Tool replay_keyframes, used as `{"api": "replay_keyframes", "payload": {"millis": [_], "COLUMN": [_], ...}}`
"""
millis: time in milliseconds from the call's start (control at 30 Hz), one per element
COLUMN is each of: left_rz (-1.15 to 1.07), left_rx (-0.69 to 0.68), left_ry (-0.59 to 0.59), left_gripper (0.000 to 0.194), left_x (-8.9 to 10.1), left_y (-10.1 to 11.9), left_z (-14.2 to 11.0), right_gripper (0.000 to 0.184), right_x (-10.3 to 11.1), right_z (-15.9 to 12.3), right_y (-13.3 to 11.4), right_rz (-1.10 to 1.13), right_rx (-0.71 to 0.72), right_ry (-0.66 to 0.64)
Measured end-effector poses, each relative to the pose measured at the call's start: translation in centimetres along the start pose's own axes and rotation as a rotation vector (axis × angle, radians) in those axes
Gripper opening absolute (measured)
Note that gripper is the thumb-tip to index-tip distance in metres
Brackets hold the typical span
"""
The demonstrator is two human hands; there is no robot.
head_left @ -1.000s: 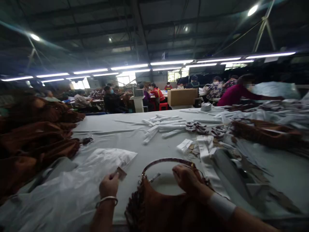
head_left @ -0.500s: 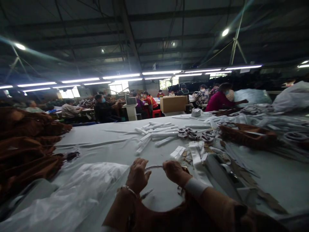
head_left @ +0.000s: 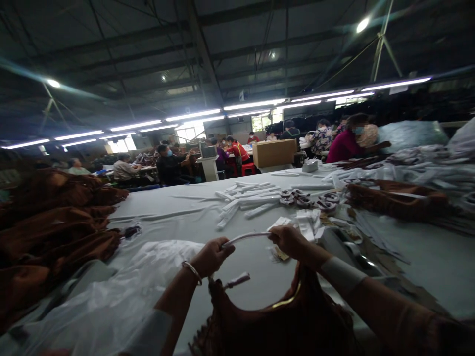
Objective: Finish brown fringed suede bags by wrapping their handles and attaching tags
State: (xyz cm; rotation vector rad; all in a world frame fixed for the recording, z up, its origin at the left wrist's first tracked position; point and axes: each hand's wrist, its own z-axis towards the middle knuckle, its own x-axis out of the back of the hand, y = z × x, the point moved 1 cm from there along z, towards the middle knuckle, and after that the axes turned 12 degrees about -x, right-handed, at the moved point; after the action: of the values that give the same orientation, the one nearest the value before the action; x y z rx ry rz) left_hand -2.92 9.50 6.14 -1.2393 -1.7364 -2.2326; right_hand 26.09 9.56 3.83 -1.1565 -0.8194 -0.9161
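Starting big: looking out over a long pale table [head_left: 174, 222], spreading far beyond the brown bag [head_left: 274, 326]. Well left of the bag, passing a heaped pile of brown material [head_left: 55, 227], then, nearer to it, a crumpled sheet of clear plastic [head_left: 107, 296]. Coming to the bag itself, on the near side of that table, dipping to a dark, scooped top. Beyond it, spotting a scatter of white strips [head_left: 261, 199]. Above the bag's left corner, gripping with the left hand [head_left: 212, 257], fingers curled in and pinching one end of a slim, arched handle [head_left: 248, 235]; above the right corner, clenching the right hand [head_left: 287, 240] on the other end. Cannot tell how the handle joins on! Going smaller: glimpsing a pale-wrapped tip [head_left: 239, 280] beside the left corner, and gold trim [head_left: 286, 302] gleaming along the scoop.

Careful here: risking a slip or twist from uneven pulling, a strained join from bending too hard. Hunting for brands, labels, writing: finding nothing readable in this dim light.
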Motion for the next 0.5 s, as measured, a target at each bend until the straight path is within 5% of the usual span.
{"api": "replay_keyframes", "payload": {"millis": [133,267,400,500], "left_rz": [0.123,0.099,0.067,0.046], "left_rx": [-0.169,-0.250,-0.094,-0.074], "left_ry": [0.087,0.072,0.187,0.212], "left_gripper": [0.039,0.044,0.084,0.088], "left_x": [-1.0,-2.0,-1.6,-2.0], "left_y": [3.3,4.8,3.5,2.0], "left_z": [-0.2,-0.8,-2.4,-3.7], "right_gripper": [0.068,0.027,0.017,0.015], "right_x": [2.0,1.7,0.6,0.6], "right_z": [-2.2,-3.7,-3.5,-3.4], "right_y": [-4.4,-8.4,-6.6,-3.5], "right_rz": [-0.013,-0.191,-0.367,-0.425], "right_rx": [0.314,0.441,0.410,0.435], "right_ry": [0.151,0.128,0.163,0.139]}}
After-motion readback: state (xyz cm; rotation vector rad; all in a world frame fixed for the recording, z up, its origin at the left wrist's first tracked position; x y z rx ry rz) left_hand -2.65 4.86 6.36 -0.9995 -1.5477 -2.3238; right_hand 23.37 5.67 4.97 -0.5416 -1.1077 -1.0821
